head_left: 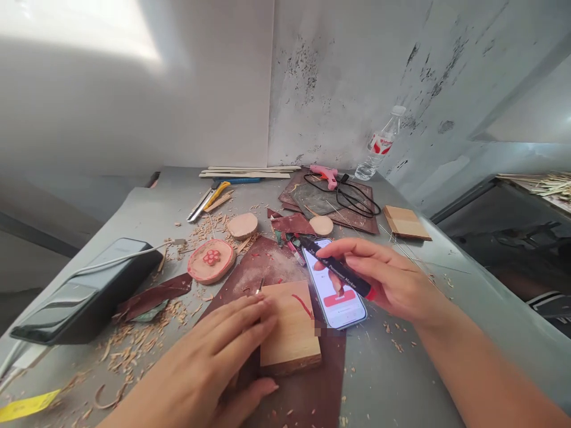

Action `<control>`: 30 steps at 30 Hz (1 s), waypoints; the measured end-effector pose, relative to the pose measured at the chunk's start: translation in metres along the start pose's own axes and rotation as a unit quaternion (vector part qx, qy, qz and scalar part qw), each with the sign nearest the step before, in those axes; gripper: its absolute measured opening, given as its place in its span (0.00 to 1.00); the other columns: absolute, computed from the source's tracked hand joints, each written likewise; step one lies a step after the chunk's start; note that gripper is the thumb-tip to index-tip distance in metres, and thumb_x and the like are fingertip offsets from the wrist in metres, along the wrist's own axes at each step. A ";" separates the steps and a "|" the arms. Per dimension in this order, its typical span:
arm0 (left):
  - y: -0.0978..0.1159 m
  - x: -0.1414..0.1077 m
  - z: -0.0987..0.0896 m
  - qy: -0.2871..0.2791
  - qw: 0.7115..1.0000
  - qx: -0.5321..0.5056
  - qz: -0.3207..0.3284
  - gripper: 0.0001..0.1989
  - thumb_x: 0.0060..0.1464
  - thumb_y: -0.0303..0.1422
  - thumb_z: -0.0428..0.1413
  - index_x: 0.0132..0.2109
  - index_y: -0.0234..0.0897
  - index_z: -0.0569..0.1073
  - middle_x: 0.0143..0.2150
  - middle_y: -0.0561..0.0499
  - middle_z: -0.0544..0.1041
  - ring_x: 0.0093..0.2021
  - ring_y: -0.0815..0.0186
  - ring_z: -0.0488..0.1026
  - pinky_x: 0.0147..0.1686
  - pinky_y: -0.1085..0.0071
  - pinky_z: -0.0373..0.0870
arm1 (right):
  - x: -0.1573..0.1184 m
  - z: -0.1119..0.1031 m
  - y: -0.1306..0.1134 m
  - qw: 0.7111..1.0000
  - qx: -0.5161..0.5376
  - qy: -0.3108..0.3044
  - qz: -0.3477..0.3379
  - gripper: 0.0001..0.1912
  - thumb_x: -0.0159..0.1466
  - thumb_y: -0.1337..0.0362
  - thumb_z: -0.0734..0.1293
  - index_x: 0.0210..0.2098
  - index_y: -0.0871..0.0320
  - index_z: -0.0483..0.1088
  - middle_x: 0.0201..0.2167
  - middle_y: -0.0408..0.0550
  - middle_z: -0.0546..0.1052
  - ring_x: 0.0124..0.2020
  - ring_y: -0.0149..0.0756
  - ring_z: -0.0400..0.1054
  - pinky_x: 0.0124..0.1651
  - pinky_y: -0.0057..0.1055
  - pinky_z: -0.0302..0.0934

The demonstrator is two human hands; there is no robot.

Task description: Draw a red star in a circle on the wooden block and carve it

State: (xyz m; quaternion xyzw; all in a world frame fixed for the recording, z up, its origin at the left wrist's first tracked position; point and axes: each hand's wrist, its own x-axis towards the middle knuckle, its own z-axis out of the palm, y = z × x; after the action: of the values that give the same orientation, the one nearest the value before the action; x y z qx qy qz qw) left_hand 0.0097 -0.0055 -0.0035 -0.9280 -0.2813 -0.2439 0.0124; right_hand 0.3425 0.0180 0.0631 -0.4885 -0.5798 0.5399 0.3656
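My left hand (236,333) grips the left side of a square wooden block (292,339), its fingers over the edge and the thumb near the front corner. A short curved red line (302,305) marks the block's top. A small metal tip (260,285) shows beyond my left fingers; the rest of that item is hidden. In my right hand (383,276) is a black permanent marker (336,270) with a red end, held above a phone (343,315) with a lit screen. Under the block lies a dark red sandpaper sheet (332,386).
Carved round wood slice (210,261), plain slices (242,225), utility knife (203,202), pink glue gun (328,175) with black cord and water bottle (379,145) stand or lie farther back. A dark box (89,297) is left, another wooden block (407,223) right. Shavings litter the table.
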 end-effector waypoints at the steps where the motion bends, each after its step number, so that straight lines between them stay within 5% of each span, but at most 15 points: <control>1: 0.001 0.001 0.001 -0.011 1.000 0.009 0.022 0.24 0.81 0.48 0.52 0.70 0.38 0.76 0.70 0.43 0.86 0.63 0.52 0.88 0.58 0.60 0.89 | -0.001 0.001 0.001 0.998 0.050 -0.021 -0.015 0.14 0.77 0.52 0.71 0.56 0.48 0.83 0.45 0.50 0.85 0.37 0.38 0.77 0.38 0.34 0.73; 5: 0.000 0.004 0.006 -0.034 0.997 0.026 0.063 0.24 0.82 0.43 0.48 0.71 0.34 0.76 0.72 0.42 0.83 0.65 0.53 0.87 0.61 0.63 0.85 | -0.005 0.004 0.004 0.997 0.048 -0.020 -0.061 0.13 0.76 0.57 0.79 0.58 0.42 0.81 0.46 0.44 0.84 0.40 0.33 0.76 0.42 0.28 0.73; 12: -0.003 0.007 0.005 -0.028 0.997 0.008 0.068 0.23 0.80 0.40 0.52 0.71 0.35 0.79 0.74 0.45 0.80 0.68 0.53 0.84 0.65 0.63 0.83 | 0.001 0.021 0.012 0.993 -0.049 0.056 -0.089 0.17 0.78 0.45 0.74 0.43 0.51 0.81 0.26 0.39 0.76 0.26 0.32 0.68 0.31 0.30 0.64; 19: 0.005 0.008 -0.001 -0.010 0.996 -0.006 0.083 0.20 0.83 0.34 0.48 0.64 0.35 0.83 0.66 0.48 0.88 0.63 0.61 0.88 0.69 0.68 0.79 | 0.002 0.029 0.010 0.972 -0.180 0.043 -0.142 0.05 0.73 0.62 0.75 0.49 0.51 0.82 0.39 0.46 0.87 0.38 0.40 0.80 0.43 0.37 0.72; 25: 0.004 0.004 -0.002 0.000 0.996 -0.038 0.086 0.18 0.82 0.28 0.50 0.64 0.37 0.83 0.66 0.51 0.88 0.65 0.66 0.86 0.75 0.72 0.69 | 0.007 0.035 0.009 0.964 -0.217 0.028 -0.148 0.03 0.73 0.61 0.74 0.44 0.52 0.79 0.34 0.43 0.86 0.33 0.37 0.79 0.37 0.34 0.70; 30: 0.004 0.002 -0.009 -0.024 0.991 -0.027 0.130 0.24 0.76 0.20 0.45 0.62 0.36 0.84 0.64 0.48 0.89 0.63 0.65 0.88 0.73 0.72 0.73 | 0.010 0.041 0.003 0.962 -0.222 0.016 -0.160 0.02 0.71 0.62 0.74 0.41 0.53 0.79 0.29 0.40 0.83 0.29 0.35 0.75 0.34 0.33 0.67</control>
State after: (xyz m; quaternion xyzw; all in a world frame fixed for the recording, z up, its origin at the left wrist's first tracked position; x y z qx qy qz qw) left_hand 0.0095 -0.0092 0.0058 -0.9624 -0.1516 -0.2249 0.0124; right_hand 0.3012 0.0168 0.0530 -0.4668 -0.7496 0.3242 0.3392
